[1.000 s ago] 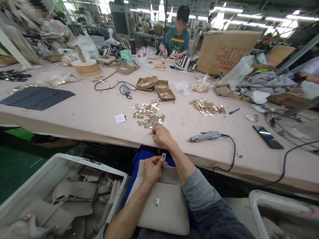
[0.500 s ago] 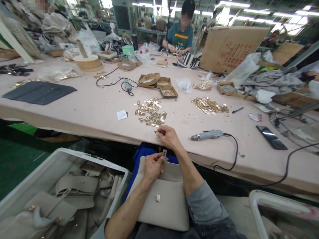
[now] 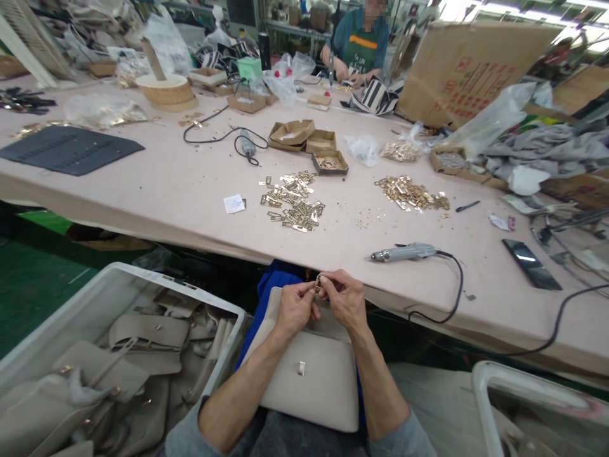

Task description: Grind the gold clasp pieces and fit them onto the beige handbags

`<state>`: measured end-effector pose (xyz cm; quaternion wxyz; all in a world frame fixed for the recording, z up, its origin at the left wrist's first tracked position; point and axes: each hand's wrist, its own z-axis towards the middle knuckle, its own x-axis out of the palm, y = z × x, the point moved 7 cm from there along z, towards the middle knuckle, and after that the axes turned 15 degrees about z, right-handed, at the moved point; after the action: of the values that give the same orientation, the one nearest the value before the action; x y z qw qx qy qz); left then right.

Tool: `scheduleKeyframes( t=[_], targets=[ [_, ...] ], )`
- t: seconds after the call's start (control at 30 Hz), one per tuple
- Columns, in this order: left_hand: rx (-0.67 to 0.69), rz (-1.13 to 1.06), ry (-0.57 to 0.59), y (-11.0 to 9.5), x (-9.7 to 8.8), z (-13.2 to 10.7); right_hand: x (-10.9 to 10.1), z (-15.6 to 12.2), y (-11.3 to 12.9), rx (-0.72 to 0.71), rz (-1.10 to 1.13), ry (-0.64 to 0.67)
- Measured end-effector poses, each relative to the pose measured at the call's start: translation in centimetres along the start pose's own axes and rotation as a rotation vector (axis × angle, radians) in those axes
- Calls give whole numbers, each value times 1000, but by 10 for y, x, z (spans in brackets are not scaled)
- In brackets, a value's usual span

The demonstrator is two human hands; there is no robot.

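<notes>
A beige handbag (image 3: 314, 387) lies across my lap with its flap raised, and a small metal turn-lock (image 3: 301, 368) sits on its front. My left hand (image 3: 295, 309) pinches the tab at the flap's edge. Against the same spot, my right hand (image 3: 345, 301) is closed on a small gold metal plate (image 3: 318, 284); the fingers partly hide it. Just beyond the hands, slotted metal plates (image 3: 297, 203) lie in a loose pile on the table. To the right rests a grey electric screwdriver (image 3: 404, 252) with a black cord.
A white bin (image 3: 118, 273) of beige bags stands at my left, another white bin (image 3: 478, 393) at my right. On the table (image 3: 190, 190) are a second pile of gold parts (image 3: 412, 193), small cardboard boxes (image 3: 330, 162) and a phone (image 3: 531, 263). A co-worker (image 3: 361, 47) works across the table.
My right hand has come back from the pile's near edge with a plate and now meets my left hand at the flap's tab. The view has tilted downward slightly.
</notes>
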<state>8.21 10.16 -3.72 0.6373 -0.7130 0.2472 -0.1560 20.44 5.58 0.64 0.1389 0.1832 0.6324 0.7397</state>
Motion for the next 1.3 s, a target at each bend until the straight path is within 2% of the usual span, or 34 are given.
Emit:
scheduleKeyframes(
  t=[0.57,0.87,1.13,1.3],
  targets=[
    [26,-38,60,2,-2,-9,-2,-6,-7,10,-23,-35],
    [52,-26,75,0,-4,-10,-1,-6,-6,-46,-81,-8],
    [60,-38,42,2,-5,-11,2,-6,5,-105,-167,0],
    [72,-25,-23,4,-6,-13,2,-4,4,-78,-128,59]
  ],
)
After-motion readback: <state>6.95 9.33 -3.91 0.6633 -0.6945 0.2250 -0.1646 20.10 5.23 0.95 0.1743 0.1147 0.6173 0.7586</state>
